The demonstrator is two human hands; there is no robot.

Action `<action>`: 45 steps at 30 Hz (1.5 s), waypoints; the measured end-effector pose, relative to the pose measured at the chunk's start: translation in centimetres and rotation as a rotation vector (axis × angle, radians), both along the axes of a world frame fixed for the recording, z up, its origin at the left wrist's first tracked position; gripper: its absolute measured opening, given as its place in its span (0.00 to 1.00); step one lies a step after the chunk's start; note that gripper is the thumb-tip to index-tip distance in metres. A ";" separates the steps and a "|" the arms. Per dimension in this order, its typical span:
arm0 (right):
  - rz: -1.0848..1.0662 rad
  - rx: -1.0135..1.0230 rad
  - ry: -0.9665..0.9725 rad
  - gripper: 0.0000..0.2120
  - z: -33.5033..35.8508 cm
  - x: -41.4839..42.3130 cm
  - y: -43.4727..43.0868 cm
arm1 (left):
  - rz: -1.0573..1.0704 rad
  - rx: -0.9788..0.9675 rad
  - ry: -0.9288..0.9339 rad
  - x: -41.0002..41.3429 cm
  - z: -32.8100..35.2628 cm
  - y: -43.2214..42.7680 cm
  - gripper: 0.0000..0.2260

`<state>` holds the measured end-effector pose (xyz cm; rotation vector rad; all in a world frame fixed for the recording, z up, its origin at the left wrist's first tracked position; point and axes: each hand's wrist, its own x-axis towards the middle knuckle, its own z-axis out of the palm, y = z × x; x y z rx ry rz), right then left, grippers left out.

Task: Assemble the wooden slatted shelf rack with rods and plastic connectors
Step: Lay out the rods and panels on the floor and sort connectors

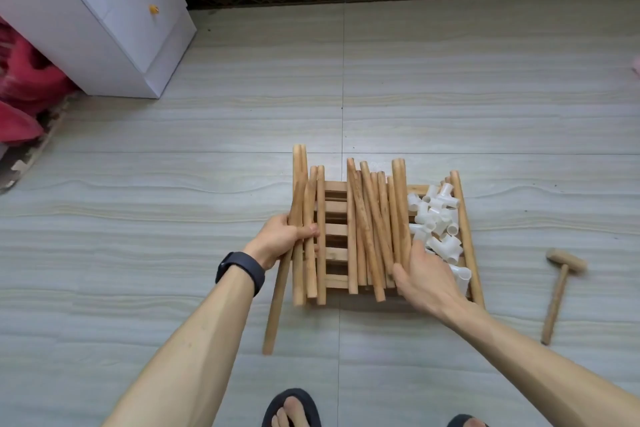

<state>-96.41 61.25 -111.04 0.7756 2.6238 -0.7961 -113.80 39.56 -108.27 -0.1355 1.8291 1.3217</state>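
While every part lies heaped in one stack on the tiled floor (485,97), the step in hand reads as sorting; nothing is joined yet.

- Slatted panel (334,208): wood, flat on the floor, lowest in the stack, mostly covered.
- Rods (367,225): wood, many, laid lengthwise across the panel. One slanted rod (277,305) runs off the near left edge onto the floor.
- Plastic connectors (437,218): white, a loose pile on the panel's right side, between the main rods and a single rod at the far right edge.
- Mallet (562,282): wood, on the floor well to the right, untouched.
- Left hand (278,237): fingers curled round the leftmost rods, the slanted one apparently among them. Dark wristband (240,270) on the wrist.
- Right hand (427,279): fingers straight and spread, resting where rods meet connectors, gripping nothing.

Handling note: lift the rods off in small bunches, sort them by length and lay them parallel beside the panel. Keep the flat right hand against the connectors so they do not scatter. Clear the panel fully before any fitting.

Markings: no brand, label or writing is legible on any part.
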 end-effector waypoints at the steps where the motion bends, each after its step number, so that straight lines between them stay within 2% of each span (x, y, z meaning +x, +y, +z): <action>1: 0.023 -0.004 0.032 0.09 0.8 -0.3 -0.3 | 0.035 -0.004 0.051 -0.3 0.4 -1.1 0.11; 4: 0.180 -0.086 -0.003 0.11 3.9 -2.1 -1.8 | 0.171 -0.013 0.137 -1.4 1.1 -4.4 0.12; 7: 0.298 -0.272 -0.115 0.09 6.6 -4.8 -5.0 | 0.218 -0.109 0.227 -2.3 1.1 -7.9 0.12; 9: 0.338 -0.354 -0.186 0.08 7.2 -6.5 -7.8 | 0.173 -0.242 0.280 -2.6 0.3 -10.4 0.12; 12: 0.419 -0.297 -0.256 0.11 6.0 -8.7 -12.6 | 0.037 -0.499 0.248 -2.2 -2.0 -14.2 0.13; 17: 0.288 -0.396 -0.287 0.09 0.7 -9.3 -20.2 | -0.191 -0.730 0.125 -0.1 -6.1 -18.5 0.16; 20: 0.255 -0.409 -0.281 0.12 -3.1 -7.7 -23.1 | -0.219 -0.757 0.107 0.8 -8.0 -19.9 0.17; 26: 0.295 -0.282 -0.236 0.18 -7.3 -6.2 -25.0 | -0.194 -0.713 0.121 -0.2 -8.5 -20.5 0.23; 28: 0.300 -0.249 -0.188 0.16 -7.5 -6.2 -24.9 | -0.186 -0.738 0.155 -1.1 -7.9 -20.6 0.21; 31: 0.288 -0.208 -0.090 0.11 -7.4 -6.1 -24.6 | -0.031 -0.752 0.265 -2.9 -7.3 -20.7 0.19; 35: 0.351 -0.071 -0.081 0.12 -7.4 -6.4 -24.2 | 0.129 -0.650 0.295 -3.9 -7.3 -20.3 0.36; 37: 0.400 -0.032 -0.115 0.14 -7.5 -6.5 -24.4 | 0.166 -0.635 0.313 -3.4 -7.7 -19.9 0.39; 41: 0.399 -0.073 -0.132 0.20 -7.7 -6.4 -25.9 | 0.065 -0.806 0.323 -0.9 -8.9 -19.5 0.42; 45: 0.398 -0.094 -0.126 0.24 -8.2 -6.5 -27.5 | -0.049 -0.865 0.380 0.6 -9.7 -20.0 0.42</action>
